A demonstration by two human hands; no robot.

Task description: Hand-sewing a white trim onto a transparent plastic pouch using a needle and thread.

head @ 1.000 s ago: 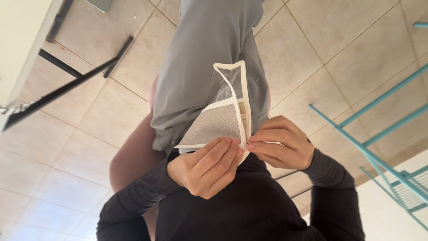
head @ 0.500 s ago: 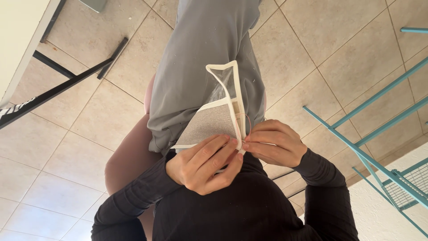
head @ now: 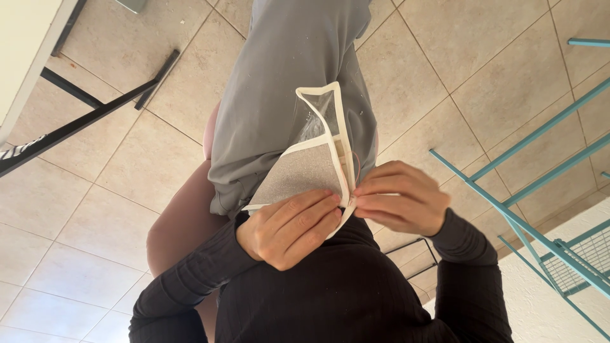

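At frame centre, the left hand (head: 289, 228) clamps the grey fabric pouch (head: 298, 174) from below-left; the right hand (head: 397, 204) pinches its cream-piped edge (head: 343, 171), which runs up-frame from both grips, over the lap.
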